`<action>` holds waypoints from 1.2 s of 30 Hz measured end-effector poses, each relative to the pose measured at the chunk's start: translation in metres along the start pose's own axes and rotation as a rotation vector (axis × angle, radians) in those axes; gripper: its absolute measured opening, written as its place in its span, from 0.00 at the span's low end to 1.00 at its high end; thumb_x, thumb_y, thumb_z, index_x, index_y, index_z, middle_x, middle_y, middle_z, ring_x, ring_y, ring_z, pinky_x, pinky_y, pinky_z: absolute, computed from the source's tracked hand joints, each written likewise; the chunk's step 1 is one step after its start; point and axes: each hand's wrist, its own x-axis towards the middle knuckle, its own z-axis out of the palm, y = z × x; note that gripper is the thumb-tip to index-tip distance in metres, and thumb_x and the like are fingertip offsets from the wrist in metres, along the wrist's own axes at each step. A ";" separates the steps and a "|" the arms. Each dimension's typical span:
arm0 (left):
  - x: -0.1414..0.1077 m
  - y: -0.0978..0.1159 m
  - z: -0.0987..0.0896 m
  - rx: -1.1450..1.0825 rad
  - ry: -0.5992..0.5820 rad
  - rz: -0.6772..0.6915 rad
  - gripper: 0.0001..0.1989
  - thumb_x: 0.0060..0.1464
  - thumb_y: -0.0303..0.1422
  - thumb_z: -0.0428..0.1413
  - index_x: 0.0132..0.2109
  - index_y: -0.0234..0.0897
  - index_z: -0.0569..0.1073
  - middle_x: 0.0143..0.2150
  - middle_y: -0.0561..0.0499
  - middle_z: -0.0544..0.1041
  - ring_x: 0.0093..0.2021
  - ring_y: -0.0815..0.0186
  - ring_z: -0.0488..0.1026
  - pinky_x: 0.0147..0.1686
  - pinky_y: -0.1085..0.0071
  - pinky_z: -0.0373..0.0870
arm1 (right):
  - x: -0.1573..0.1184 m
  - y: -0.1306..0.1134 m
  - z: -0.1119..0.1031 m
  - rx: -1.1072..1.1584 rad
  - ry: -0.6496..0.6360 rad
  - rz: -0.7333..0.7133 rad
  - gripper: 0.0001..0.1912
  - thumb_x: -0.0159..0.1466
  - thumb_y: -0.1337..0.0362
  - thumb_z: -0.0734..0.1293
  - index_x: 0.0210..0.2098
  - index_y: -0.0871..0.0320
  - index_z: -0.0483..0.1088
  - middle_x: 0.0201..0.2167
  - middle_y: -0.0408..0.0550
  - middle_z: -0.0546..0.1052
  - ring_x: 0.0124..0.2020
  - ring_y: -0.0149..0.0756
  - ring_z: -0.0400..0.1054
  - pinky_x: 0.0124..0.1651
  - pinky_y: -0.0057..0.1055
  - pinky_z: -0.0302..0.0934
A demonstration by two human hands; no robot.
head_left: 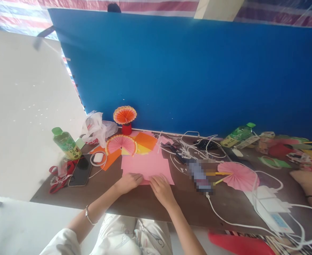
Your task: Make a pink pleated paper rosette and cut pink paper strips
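Note:
A sheet of pink paper (pixel 145 164) lies before me on the dark brown table. My left hand (pixel 129 182) grips its near edge left of the middle, the fingers close together. Just to the right, my right hand (pixel 161 189) holds the same edge with its fingers over the paper. The thumbs and the underside of the edge are mostly hidden. Behind the sheet lie a pink pleated paper fan (pixel 121 145) with a yellow border and an orange paper sheet (pixel 146 140). An orange pleated fan (pixel 124 115) stands on a red base.
At left are a green-capped bottle (pixel 67 143), a phone (pixel 81 170), a white earbud case (pixel 98 157) and a plastic bag (pixel 99 127). White cables (pixel 195 148), a pink fan (pixel 241 175) and a power strip (pixel 270 209) lie right. A co-worker's arm (pixel 310 184) reaches in there.

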 end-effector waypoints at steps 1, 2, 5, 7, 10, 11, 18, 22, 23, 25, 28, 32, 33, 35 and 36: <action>0.000 0.002 -0.001 0.007 -0.008 -0.008 0.12 0.60 0.26 0.38 0.42 0.33 0.66 0.35 0.45 0.73 0.35 0.65 0.73 0.35 0.69 0.69 | 0.003 -0.003 0.003 0.003 0.004 -0.017 0.14 0.64 0.71 0.53 0.42 0.58 0.69 0.36 0.48 0.75 0.40 0.35 0.67 0.52 0.40 0.55; 0.001 0.003 -0.002 0.020 -0.013 -0.021 0.12 0.60 0.25 0.39 0.39 0.33 0.66 0.33 0.46 0.73 0.33 0.65 0.72 0.32 0.69 0.68 | 0.006 -0.005 0.006 0.005 0.009 -0.030 0.14 0.64 0.72 0.53 0.40 0.58 0.69 0.34 0.48 0.74 0.38 0.35 0.66 0.49 0.38 0.57; 0.003 0.008 -0.004 0.065 -0.007 -0.034 0.09 0.59 0.25 0.41 0.37 0.33 0.65 0.31 0.48 0.72 0.31 0.65 0.71 0.27 0.70 0.65 | 0.013 -0.009 0.011 -0.003 0.017 -0.056 0.14 0.64 0.73 0.53 0.32 0.59 0.69 0.27 0.47 0.72 0.31 0.34 0.64 0.39 0.33 0.58; 0.005 0.010 -0.006 0.078 0.003 -0.029 0.08 0.59 0.25 0.42 0.38 0.34 0.65 0.31 0.48 0.72 0.31 0.64 0.71 0.27 0.69 0.64 | 0.016 -0.012 0.011 -0.022 0.020 -0.082 0.15 0.63 0.74 0.53 0.29 0.60 0.69 0.24 0.46 0.70 0.28 0.33 0.62 0.36 0.32 0.56; 0.005 0.011 -0.009 0.080 -0.013 -0.022 0.08 0.59 0.25 0.42 0.38 0.34 0.65 0.28 0.49 0.71 0.29 0.65 0.70 0.26 0.69 0.62 | 0.018 -0.015 0.007 -0.062 0.033 -0.140 0.16 0.62 0.75 0.52 0.27 0.60 0.67 0.22 0.46 0.68 0.27 0.33 0.60 0.35 0.32 0.54; 0.005 0.011 -0.011 0.081 -0.019 -0.017 0.08 0.59 0.25 0.43 0.38 0.34 0.66 0.28 0.49 0.71 0.29 0.65 0.70 0.26 0.69 0.62 | 0.018 -0.015 0.005 -0.075 0.037 -0.161 0.15 0.62 0.74 0.53 0.26 0.60 0.67 0.22 0.46 0.68 0.27 0.33 0.60 0.35 0.32 0.54; 0.000 0.008 -0.020 0.106 -0.008 0.055 0.09 0.58 0.23 0.42 0.38 0.35 0.67 0.28 0.49 0.71 0.28 0.66 0.68 0.26 0.70 0.59 | 0.009 -0.006 -0.016 -0.149 0.001 -0.279 0.12 0.60 0.72 0.57 0.23 0.59 0.67 0.20 0.46 0.68 0.26 0.33 0.58 0.33 0.32 0.51; -0.001 -0.002 -0.027 0.129 0.025 0.075 0.11 0.59 0.25 0.41 0.36 0.36 0.67 0.27 0.50 0.71 0.27 0.67 0.67 0.26 0.70 0.58 | 0.004 0.006 -0.031 -0.184 -0.029 -0.305 0.12 0.60 0.72 0.57 0.23 0.59 0.67 0.20 0.45 0.67 0.25 0.32 0.57 0.31 0.32 0.48; -0.002 -0.004 -0.030 0.132 0.028 0.081 0.11 0.59 0.25 0.41 0.36 0.35 0.67 0.27 0.50 0.71 0.27 0.67 0.67 0.26 0.70 0.59 | 0.002 0.008 -0.035 -0.192 -0.033 -0.305 0.12 0.60 0.72 0.57 0.23 0.59 0.66 0.20 0.45 0.67 0.24 0.32 0.57 0.31 0.32 0.48; -0.003 -0.010 -0.035 0.129 0.029 0.090 0.10 0.59 0.26 0.42 0.37 0.35 0.67 0.29 0.49 0.72 0.29 0.67 0.67 0.27 0.70 0.60 | -0.002 0.014 -0.041 -0.214 -0.037 -0.301 0.13 0.60 0.72 0.57 0.21 0.59 0.66 0.20 0.45 0.67 0.24 0.31 0.57 0.31 0.32 0.47; -0.007 -0.019 -0.041 0.113 0.028 0.090 0.11 0.59 0.27 0.41 0.40 0.35 0.68 0.32 0.46 0.73 0.31 0.67 0.68 0.30 0.71 0.62 | -0.009 0.022 -0.049 -0.236 -0.036 -0.293 0.13 0.60 0.73 0.57 0.20 0.59 0.65 0.20 0.44 0.66 0.23 0.31 0.56 0.31 0.32 0.47; -0.019 -0.034 -0.048 0.114 0.048 0.058 0.12 0.59 0.27 0.40 0.41 0.35 0.68 0.35 0.45 0.73 0.34 0.67 0.70 0.32 0.71 0.64 | -0.024 0.035 -0.060 -0.226 -0.038 -0.252 0.15 0.60 0.73 0.55 0.19 0.58 0.64 0.19 0.44 0.65 0.22 0.30 0.55 0.30 0.31 0.47; -0.022 -0.038 -0.049 0.121 0.063 0.037 0.12 0.59 0.26 0.40 0.42 0.34 0.68 0.35 0.45 0.73 0.34 0.67 0.70 0.33 0.71 0.65 | -0.026 0.037 -0.063 -0.227 -0.030 -0.217 0.16 0.60 0.73 0.55 0.19 0.58 0.64 0.18 0.43 0.64 0.21 0.30 0.55 0.30 0.31 0.47; -0.026 -0.043 -0.051 0.144 0.098 0.004 0.12 0.59 0.26 0.41 0.43 0.34 0.68 0.36 0.45 0.74 0.35 0.66 0.71 0.33 0.70 0.65 | -0.028 0.036 -0.068 -0.213 0.004 -0.131 0.17 0.60 0.74 0.54 0.18 0.58 0.64 0.17 0.43 0.64 0.21 0.30 0.56 0.31 0.31 0.49; -0.026 -0.044 -0.051 0.157 0.114 0.002 0.12 0.59 0.25 0.41 0.43 0.34 0.68 0.37 0.45 0.74 0.35 0.66 0.71 0.33 0.70 0.65 | -0.026 0.032 -0.069 -0.192 0.024 -0.092 0.16 0.61 0.73 0.54 0.20 0.58 0.65 0.18 0.43 0.65 0.22 0.30 0.57 0.32 0.31 0.51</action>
